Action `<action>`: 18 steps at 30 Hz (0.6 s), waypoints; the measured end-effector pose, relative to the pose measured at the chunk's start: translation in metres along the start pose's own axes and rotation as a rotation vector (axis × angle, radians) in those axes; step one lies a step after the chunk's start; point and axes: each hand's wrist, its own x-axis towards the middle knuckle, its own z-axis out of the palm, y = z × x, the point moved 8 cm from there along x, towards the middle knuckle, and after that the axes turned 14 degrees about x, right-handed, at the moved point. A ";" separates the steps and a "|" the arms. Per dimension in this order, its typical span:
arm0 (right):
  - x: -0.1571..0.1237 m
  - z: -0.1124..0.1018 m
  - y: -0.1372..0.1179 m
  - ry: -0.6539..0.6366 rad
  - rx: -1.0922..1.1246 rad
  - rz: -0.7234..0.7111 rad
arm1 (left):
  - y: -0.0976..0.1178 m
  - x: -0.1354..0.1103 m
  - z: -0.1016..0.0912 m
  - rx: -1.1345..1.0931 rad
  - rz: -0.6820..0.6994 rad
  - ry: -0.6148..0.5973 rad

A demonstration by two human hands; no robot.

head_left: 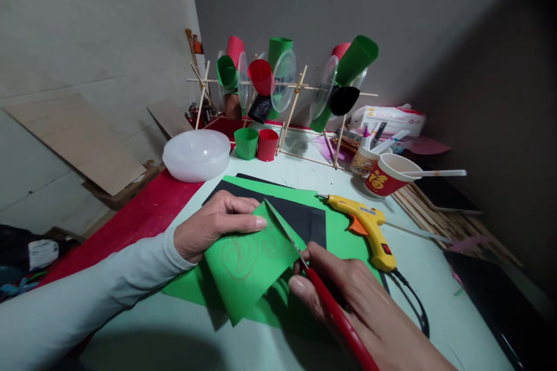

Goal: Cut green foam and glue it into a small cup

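My left hand (pixel 220 223) grips a piece of green paper (pixel 250 266) along its upper left side, thumb on top. Curling outlines are drawn on the paper in a reddish-brown line. In my right hand (pixel 348 290) is a pair of scissors (pixel 335 307) with red handles. Their blades lie at the paper's upper right edge, pointing up toward my left fingertips. Below the held piece are larger green sheets (pixel 348 237) and a black sheet (pixel 300 220) on the table. A yellow hot glue gun (pixel 365 220) rests on its side to the right of the black sheet.
Behind stands a stick frame (pixel 296 95) carrying red, green and black paper cups and clear discs. Before it sit a green cup (pixel 246 143), a red cup (pixel 267 144) and a white plastic bowl (pixel 196 155). A paper cup (pixel 385 177) and a dark flat object (pixel 500 307) are at right.
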 end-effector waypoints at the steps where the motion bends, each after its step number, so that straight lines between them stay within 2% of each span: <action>1: 0.001 0.001 -0.002 -0.003 -0.009 -0.022 | 0.000 0.000 0.001 -0.016 0.007 -0.011; 6: 0.003 0.007 -0.003 -0.025 -0.065 -0.053 | -0.002 0.001 0.007 -0.069 0.020 -0.057; 15: -0.002 0.001 -0.001 0.047 -0.046 -0.062 | -0.001 -0.001 0.011 -0.090 -0.029 -0.076; 18: -0.001 0.003 -0.003 0.026 -0.001 -0.058 | 0.000 -0.002 0.014 -0.099 -0.034 -0.086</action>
